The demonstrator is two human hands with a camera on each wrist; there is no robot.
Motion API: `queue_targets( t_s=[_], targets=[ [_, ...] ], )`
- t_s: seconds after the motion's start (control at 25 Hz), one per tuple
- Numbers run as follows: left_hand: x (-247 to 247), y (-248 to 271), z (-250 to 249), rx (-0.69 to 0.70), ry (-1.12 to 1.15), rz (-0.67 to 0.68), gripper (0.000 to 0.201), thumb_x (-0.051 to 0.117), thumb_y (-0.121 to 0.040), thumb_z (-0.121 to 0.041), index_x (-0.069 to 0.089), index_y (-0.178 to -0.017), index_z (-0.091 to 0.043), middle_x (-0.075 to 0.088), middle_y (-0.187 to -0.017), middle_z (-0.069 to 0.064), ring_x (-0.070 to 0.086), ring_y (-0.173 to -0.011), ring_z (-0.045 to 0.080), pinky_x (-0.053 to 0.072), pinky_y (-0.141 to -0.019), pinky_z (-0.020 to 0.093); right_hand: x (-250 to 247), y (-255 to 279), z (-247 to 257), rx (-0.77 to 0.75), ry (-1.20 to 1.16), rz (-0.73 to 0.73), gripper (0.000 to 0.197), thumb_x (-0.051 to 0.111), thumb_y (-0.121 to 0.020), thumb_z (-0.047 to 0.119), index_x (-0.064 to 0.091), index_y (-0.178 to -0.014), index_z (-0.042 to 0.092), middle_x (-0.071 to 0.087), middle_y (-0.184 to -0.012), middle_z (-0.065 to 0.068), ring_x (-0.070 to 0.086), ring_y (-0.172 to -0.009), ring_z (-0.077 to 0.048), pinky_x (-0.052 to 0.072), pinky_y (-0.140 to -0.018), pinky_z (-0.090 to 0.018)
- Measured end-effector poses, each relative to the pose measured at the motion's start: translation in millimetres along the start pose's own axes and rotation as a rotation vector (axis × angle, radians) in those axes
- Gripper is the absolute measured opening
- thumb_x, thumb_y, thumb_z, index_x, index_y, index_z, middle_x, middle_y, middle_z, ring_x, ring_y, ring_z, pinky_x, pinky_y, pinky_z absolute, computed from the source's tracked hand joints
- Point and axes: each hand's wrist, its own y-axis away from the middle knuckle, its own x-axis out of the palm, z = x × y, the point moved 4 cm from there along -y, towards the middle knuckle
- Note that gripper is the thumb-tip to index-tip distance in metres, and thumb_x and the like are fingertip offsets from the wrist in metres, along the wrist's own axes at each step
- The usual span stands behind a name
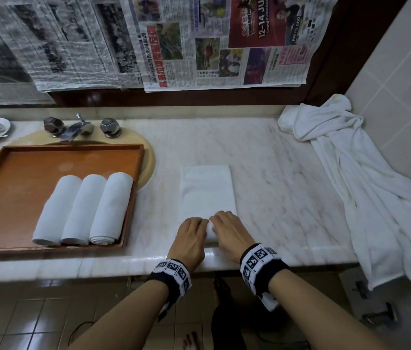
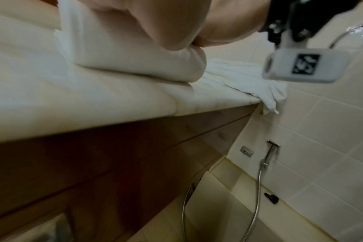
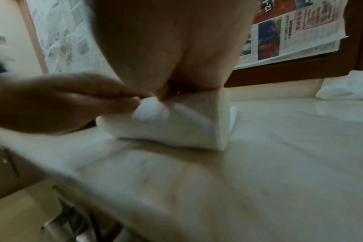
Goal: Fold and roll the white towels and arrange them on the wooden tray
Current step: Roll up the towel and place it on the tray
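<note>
Now both hands, left hand (image 1: 190, 239) and right hand (image 1: 230, 232), curled over near rolled end of folded towel (image 1: 207, 190).

A bathroom, likely a hotel's: a marble vanity desk (image 1: 262, 152) holds an inset basin with a chrome faucet (image 1: 77, 128), pale tiled walls (image 1: 401, 79) and floor surround it, and a bidet sprayer hose (image 2: 257, 188) hangs by the wall. Newspaper sheets (image 1: 199, 41) cover the mirror area.
</note>
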Motion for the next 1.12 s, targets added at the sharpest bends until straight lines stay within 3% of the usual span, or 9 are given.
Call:
queue_targets(
  t_s=[0.12,0.2,0.32,0.44,0.52,0.64,0.84,0.96,1.12],
  targets=[
    [-8.9,-24.0,0.3,-0.061,-0.084,0.185,0.040,0.044,-0.075,-0.005,0.060,-0.112,-0.006,0.061,-0.102,0.009,0.054,-0.093,0.028,0.041,-0.085,0.032,11.0,11.9,0.6,0.042,0.088,-0.037,0.048,0.048,-0.075,0.009,0.059,-0.121,0.005,0.060,-0.116,-0.010,0.059,-0.105,-0.028,0.047,-0.099,-0.045],
    [-8.7,-37.2,1.2,-0.096,-0.122,0.252,0.039,0.042,-0.080,-0.005,0.055,-0.117,-0.008,0.058,-0.109,0.008,0.051,-0.101,0.028,0.037,-0.089,0.032,11.8,8.3,-5.1,0.048,0.092,-0.032,0.054,0.041,-0.073,0.008,0.058,-0.123,0.006,0.061,-0.115,-0.008,0.061,-0.106,-0.028,0.042,-0.104,-0.044],
    [-8.3,-28.3,-6.0,-0.113,-0.088,0.188,0.045,0.044,-0.076,-0.003,0.056,-0.120,-0.006,0.058,-0.111,0.010,0.051,-0.101,0.029,0.039,-0.093,0.033,3.4,-7.5,-9.3,0.036,0.069,0.036,0.046,0.027,-0.086,0.011,0.053,-0.125,0.012,0.057,-0.117,-0.005,0.053,-0.109,-0.027,0.031,-0.101,-0.034],
    [3.2,2.6,-10.6,-0.022,-0.082,0.074,0.055,0.039,-0.071,-0.008,0.050,-0.125,0.000,0.056,-0.116,0.015,0.046,-0.102,0.029,0.035,-0.099,0.035,-2.3,-15.4,-5.9,0.013,0.108,0.148,0.034,0.039,-0.097,0.016,0.046,-0.130,0.015,0.052,-0.128,-0.005,0.045,-0.120,-0.025,0.029,-0.103,-0.035],
    [4.9,10.4,-10.6,-0.024,-0.089,0.067,0.055,0.039,-0.070,-0.011,0.050,-0.123,-0.003,0.057,-0.113,0.013,0.049,-0.099,0.028,0.035,-0.097,0.034,-0.6,-12.8,-2.3,0.014,0.093,0.163,0.035,0.043,-0.095,0.014,0.047,-0.129,0.013,0.052,-0.128,-0.006,0.045,-0.119,-0.025,0.031,-0.102,-0.036],
    [-0.3,-6.9,-5.3,-0.073,-0.117,0.120,0.041,0.041,-0.075,-0.012,0.059,-0.112,-0.008,0.062,-0.104,0.008,0.058,-0.093,0.027,0.037,-0.091,0.030,3.9,2.9,2.3,0.045,0.059,0.023,0.043,0.032,-0.091,0.018,0.051,-0.128,0.008,0.053,-0.126,-0.009,0.049,-0.117,-0.029,0.036,-0.104,-0.040],
    [-5.3,-34.0,-0.7,-0.113,-0.234,0.262,0.035,0.039,-0.090,-0.011,0.051,-0.123,-0.013,0.058,-0.119,0.005,0.050,-0.109,0.024,0.033,-0.096,0.030,15.6,15.0,-2.1,-0.010,0.109,0.062,0.061,0.028,-0.073,0.011,0.052,-0.128,0.004,0.060,-0.121,-0.011,0.059,-0.113,-0.029,0.043,-0.105,-0.047],
    [-9.4,-25.0,-3.1,-0.106,-0.121,0.147,0.039,0.044,-0.084,-0.006,0.055,-0.121,-0.009,0.059,-0.116,0.007,0.053,-0.106,0.026,0.032,-0.097,0.029,6.2,2.0,-6.5,-0.054,0.041,0.034,0.053,0.036,-0.080,0.003,0.051,-0.130,0.008,0.057,-0.120,-0.006,0.052,-0.112,-0.026,0.029,-0.105,-0.036],
    [-4.3,-2.3,-7.9,-0.014,-0.080,-0.009,0.051,0.037,-0.072,0.000,0.054,-0.120,0.002,0.056,-0.115,0.016,0.050,-0.101,0.031,0.035,-0.099,0.036,-7.1,-15.7,-7.9,-0.032,-0.015,0.076,0.043,0.043,-0.090,0.006,0.048,-0.131,0.018,0.055,-0.121,-0.001,0.047,-0.115,-0.022,0.024,-0.102,-0.032]
  ],
)
